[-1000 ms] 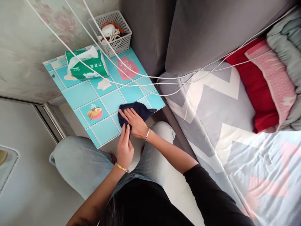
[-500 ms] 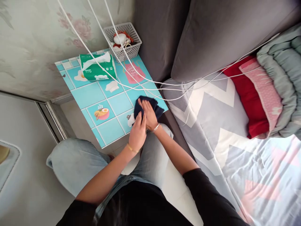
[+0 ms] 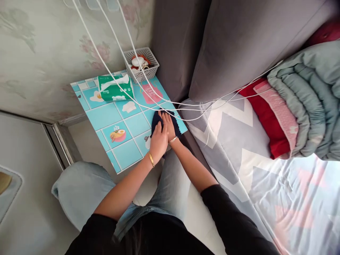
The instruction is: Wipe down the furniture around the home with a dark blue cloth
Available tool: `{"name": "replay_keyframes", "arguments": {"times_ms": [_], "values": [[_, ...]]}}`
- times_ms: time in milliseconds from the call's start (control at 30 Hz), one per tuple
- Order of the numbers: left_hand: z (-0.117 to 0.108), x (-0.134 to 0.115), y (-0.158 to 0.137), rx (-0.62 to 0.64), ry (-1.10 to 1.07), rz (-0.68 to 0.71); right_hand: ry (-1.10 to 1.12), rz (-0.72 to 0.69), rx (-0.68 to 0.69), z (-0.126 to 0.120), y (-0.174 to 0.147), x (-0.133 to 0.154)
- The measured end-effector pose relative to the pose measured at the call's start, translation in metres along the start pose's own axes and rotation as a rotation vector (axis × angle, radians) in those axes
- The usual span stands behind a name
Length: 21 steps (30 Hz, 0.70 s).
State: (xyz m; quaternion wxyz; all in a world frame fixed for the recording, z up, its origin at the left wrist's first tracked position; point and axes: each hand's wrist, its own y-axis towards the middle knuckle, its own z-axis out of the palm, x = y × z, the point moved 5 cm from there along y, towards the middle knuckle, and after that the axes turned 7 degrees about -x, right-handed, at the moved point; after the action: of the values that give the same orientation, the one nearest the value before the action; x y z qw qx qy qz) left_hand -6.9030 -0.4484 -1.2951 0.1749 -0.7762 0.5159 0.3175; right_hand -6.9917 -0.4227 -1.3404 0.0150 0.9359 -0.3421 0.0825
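A dark navy cloth lies folded near the right front corner of a small table with a turquoise tile-patterned top. My left hand rests over the cloth's near side, its fingers stretched forward and lying flat. Close beside it and partly overlapping, my right hand presses on the cloth with straight fingers. The palms hide the middle of the cloth, and its jagged edge shows to the right of my right hand.
On the table stand a green tissue pack and a white plastic basket of small items. White cables hang across it. To the right is a bed with folded bedding; a grey padded headboard rises behind.
Both hands have stayed on the cloth, with the left sliding slightly forward against the right. The cloth's right side looks flatter and tucked closer in. The camera view has shifted a little.
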Motion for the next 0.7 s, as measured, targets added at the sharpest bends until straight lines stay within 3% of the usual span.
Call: {"name": "replay_keyframes", "arguments": {"times_ms": [100,200,333,433,533,633,700], "values": [[0.005,-0.01,-0.013,0.01,0.032,0.116,-0.004,0.087,-0.052,0.003,-0.019,-0.013],[0.013,-0.009,-0.015,0.0,0.078,0.196,0.029,0.051,-0.103,0.006,-0.016,-0.025],[0.012,0.014,0.034,-0.063,0.06,0.198,0.045,-0.009,-0.108,0.008,0.046,-0.034],[0.005,0.033,0.081,-0.154,0.02,0.212,0.053,0.031,-0.086,0.008,0.1,-0.038],[0.004,0.048,0.116,-0.183,0.001,0.197,0.064,0.052,-0.05,0.007,0.134,-0.037],[0.001,0.059,0.131,-0.168,-0.039,0.145,0.072,0.042,-0.037,0.004,0.153,-0.033],[-0.01,0.066,0.127,-0.19,-0.11,0.118,0.078,0.029,-0.046,0.004,0.166,-0.028]]}}
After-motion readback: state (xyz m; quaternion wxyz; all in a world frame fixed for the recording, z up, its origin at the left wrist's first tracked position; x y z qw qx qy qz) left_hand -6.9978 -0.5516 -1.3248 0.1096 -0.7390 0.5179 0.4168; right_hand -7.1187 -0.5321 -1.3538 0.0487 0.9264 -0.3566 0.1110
